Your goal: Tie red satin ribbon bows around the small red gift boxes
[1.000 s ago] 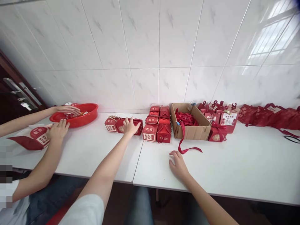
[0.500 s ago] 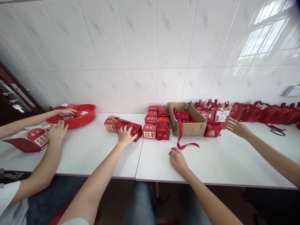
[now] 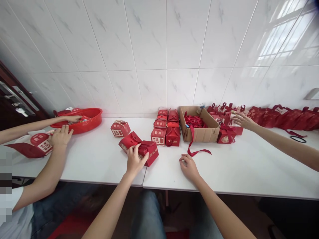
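The white desk (image 3: 236,169) runs across the lower half. At nine o'clock sits a red tub (image 3: 93,124); at three, a cardboard box (image 3: 205,135) with ribbons inside. Between six and seven, the nearer red box (image 3: 153,154) touches the farther red box (image 3: 129,140), both askew. The left hand (image 3: 134,162) is clamped on the nearer one; light, even pressure should spare its walls. The right hand (image 3: 189,167), curled, rests apart near five, best kept off the loose ribbon (image 3: 194,154) at four.

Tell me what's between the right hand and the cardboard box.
Head view: a red ribbon, trailing from the cardboard box, lies between it and the right hand.
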Demonstrator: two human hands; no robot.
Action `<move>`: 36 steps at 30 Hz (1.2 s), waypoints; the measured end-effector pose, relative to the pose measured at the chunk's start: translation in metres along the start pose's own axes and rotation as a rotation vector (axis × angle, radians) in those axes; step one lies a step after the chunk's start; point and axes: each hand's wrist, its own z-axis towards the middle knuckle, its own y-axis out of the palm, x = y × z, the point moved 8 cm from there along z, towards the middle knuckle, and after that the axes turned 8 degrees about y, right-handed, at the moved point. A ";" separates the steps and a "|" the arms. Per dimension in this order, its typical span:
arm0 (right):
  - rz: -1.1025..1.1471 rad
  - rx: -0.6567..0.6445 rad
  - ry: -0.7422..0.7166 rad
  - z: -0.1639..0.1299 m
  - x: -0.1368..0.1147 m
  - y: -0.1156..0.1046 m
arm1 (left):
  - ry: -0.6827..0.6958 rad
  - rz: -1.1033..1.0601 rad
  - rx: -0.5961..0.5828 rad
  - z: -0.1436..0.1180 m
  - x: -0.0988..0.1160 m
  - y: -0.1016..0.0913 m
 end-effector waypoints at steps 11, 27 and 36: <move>0.068 0.014 0.010 -0.001 -0.002 -0.005 | 0.003 -0.125 0.024 0.012 0.020 0.012; 0.118 0.027 0.024 0.003 0.001 -0.005 | -0.263 -0.031 -0.199 0.017 -0.071 0.065; 0.136 0.022 0.019 -0.001 0.001 -0.010 | -0.126 0.144 -0.453 0.009 -0.055 0.085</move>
